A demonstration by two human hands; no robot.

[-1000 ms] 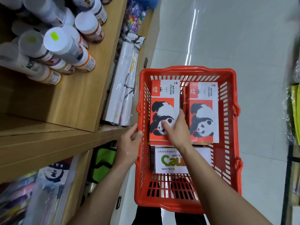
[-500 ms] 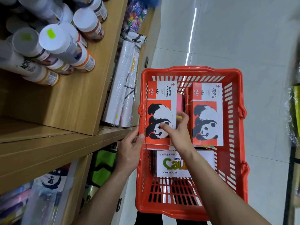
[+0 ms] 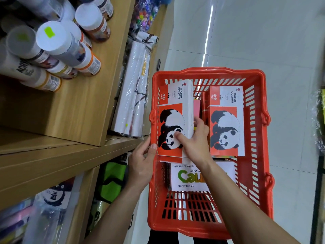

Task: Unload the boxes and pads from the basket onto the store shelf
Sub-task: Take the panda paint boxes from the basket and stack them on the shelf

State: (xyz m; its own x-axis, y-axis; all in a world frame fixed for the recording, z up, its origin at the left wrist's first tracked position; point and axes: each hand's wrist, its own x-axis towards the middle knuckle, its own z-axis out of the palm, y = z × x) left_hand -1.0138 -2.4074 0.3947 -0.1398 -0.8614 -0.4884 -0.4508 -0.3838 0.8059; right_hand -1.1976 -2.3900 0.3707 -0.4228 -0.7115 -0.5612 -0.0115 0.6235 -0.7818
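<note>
A red plastic basket (image 3: 260,173) sits below me. Inside, on the left, a panda watercolour pad (image 3: 173,106) is raised above another pad lying under it. My right hand (image 3: 195,140) grips its right edge, thumb on the panda's face. My left hand (image 3: 141,162) is at the basket's left rim, thumb touching the pad's lower left corner. A second panda pad (image 3: 226,120) lies on the right. A white "12 COLOURS" box (image 3: 186,176) lies below the pads, partly hidden by my right forearm.
A wooden shelf (image 3: 79,110) to the left carries several paint bottles (image 3: 59,43) lying on their sides. Wrapped white paper rolls (image 3: 131,95) lie on the lower shelf board beside the basket. Below it are a green bag (image 3: 112,178) and plastic-wrapped goods. Grey floor tiles lie beyond.
The left panda pad has risen and shifted left toward the basket's rim in my right hand. My left hand has stayed on the rim beside it.
</note>
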